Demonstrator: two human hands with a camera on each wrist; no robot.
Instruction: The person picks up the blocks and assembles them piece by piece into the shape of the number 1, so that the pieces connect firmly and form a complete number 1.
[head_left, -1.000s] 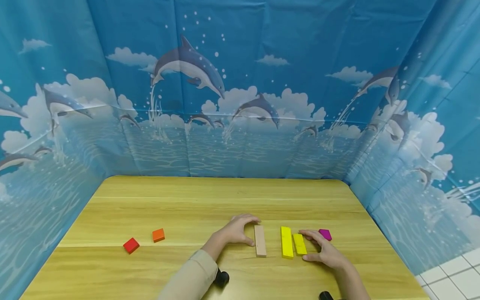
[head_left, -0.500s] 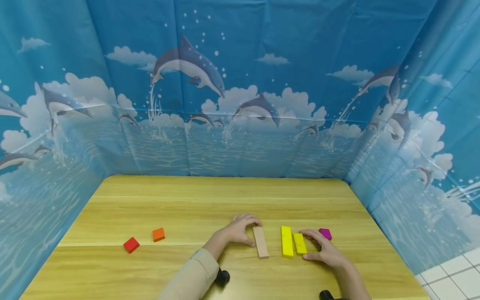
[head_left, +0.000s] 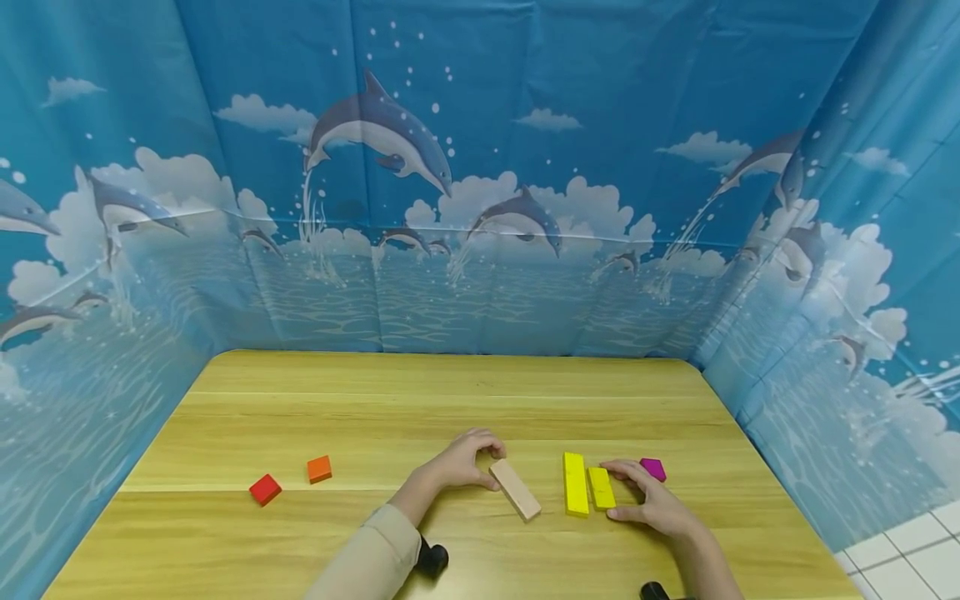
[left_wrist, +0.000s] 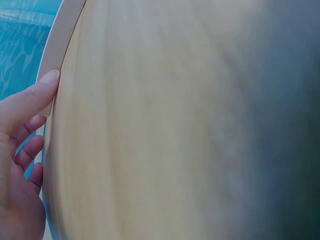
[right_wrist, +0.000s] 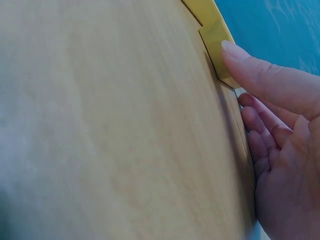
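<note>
A plain wooden block (head_left: 515, 490) lies slanted on the table, its far end toward the left. My left hand (head_left: 459, 463) pinches that far end between thumb and fingers. In the left wrist view the thumb (left_wrist: 37, 97) presses against the side of the block (left_wrist: 57, 45). To the right, a long yellow block (head_left: 575, 485) and a short yellow block (head_left: 601, 488) lie side by side with a thin gap. My right hand (head_left: 651, 500) holds the short one, fingers at its far end and thumb near its close end. The right wrist view shows the thumb (right_wrist: 250, 67) on its edge.
A magenta block (head_left: 653, 469) lies just beyond the right hand. Toward the left of the table (head_left: 390, 400) are an orange block (head_left: 318, 469) and a red block (head_left: 266, 489). A blue dolphin-print curtain (head_left: 465, 292) stands behind the table and along both sides.
The wooden block has turned from nearly straight to slanted, its far end swinging left along with my left hand. My right hand and the yellow blocks have stayed in place.
</note>
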